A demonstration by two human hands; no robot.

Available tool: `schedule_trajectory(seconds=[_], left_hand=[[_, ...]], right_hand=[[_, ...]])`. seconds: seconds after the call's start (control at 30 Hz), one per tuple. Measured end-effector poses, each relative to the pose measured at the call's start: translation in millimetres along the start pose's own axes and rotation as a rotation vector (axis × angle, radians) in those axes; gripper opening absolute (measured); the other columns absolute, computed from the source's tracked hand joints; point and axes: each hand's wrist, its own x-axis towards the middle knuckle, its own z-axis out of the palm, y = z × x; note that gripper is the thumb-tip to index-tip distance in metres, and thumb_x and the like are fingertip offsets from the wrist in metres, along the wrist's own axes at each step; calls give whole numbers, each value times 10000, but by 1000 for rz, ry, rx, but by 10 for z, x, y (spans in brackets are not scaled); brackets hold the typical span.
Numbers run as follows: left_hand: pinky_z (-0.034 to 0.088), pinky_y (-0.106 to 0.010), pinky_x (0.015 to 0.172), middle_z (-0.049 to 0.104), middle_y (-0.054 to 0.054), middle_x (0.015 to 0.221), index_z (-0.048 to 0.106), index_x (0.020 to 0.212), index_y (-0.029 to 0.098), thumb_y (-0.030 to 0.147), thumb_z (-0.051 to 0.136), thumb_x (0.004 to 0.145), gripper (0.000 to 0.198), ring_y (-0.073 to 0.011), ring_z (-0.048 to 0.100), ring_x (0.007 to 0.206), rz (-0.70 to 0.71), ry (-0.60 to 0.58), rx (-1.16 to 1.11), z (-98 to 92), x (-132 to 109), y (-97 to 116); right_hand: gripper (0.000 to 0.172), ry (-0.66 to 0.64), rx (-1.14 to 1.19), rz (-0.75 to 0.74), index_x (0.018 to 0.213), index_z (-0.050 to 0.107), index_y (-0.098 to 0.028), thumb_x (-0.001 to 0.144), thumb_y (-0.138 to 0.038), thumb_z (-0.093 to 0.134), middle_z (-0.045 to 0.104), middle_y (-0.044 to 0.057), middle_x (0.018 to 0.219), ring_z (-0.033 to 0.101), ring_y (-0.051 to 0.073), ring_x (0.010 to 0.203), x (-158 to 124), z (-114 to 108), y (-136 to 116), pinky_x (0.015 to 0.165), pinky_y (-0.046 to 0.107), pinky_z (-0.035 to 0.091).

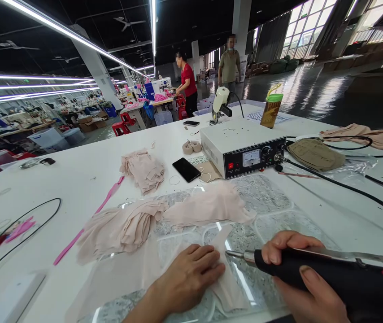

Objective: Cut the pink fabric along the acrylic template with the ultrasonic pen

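Observation:
My left hand (191,276) lies flat, fingers together, on a beige fabric piece (230,287) over a clear glass-like sheet (272,224). In my right hand (299,273) is a black ultrasonic handpiece (326,276) with a slim metal tip. Its tip points left, beside the fabric's right edge; I cannot tell whether they touch. Beyond my hands lie a fanned stack of beige fabric pieces (124,229) and another beige stack (208,206). A larger beige cloth (117,273) spreads out to the left, partly under my left hand.
A white generator box (254,152) with a dial stands behind the stacks, a black cable (346,186) running right. Nearby are a phone (186,169), another fabric pile (142,170), a pink strip (89,220) and a brown bottle (271,110). Two people stand beyond the table.

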Motion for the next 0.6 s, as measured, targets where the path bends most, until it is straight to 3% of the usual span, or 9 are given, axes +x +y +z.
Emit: schedule_trajectory(seconds=[0.23, 0.6], left_hand=[[454, -350, 864, 628, -121, 1121, 538, 1174, 127, 107, 417, 929, 274, -237, 558, 1103, -1, 10, -3, 20, -11, -4], [462, -348, 861, 640, -126, 1101, 533, 1169, 110, 94, 411, 917, 280, -230, 568, 1092, -2, 20, -19, 9, 11, 2]], right_hand=[[129, -65, -100, 55, 847, 588, -259, 827, -387, 583, 512, 13, 714, 545, 142, 534, -65, 1, -232, 481, 308, 524], [120, -115, -146, 69, 846, 608, -282, 813, -397, 605, 519, 20, 679, 560, 165, 517, -69, 36, -275, 464, 331, 523]])
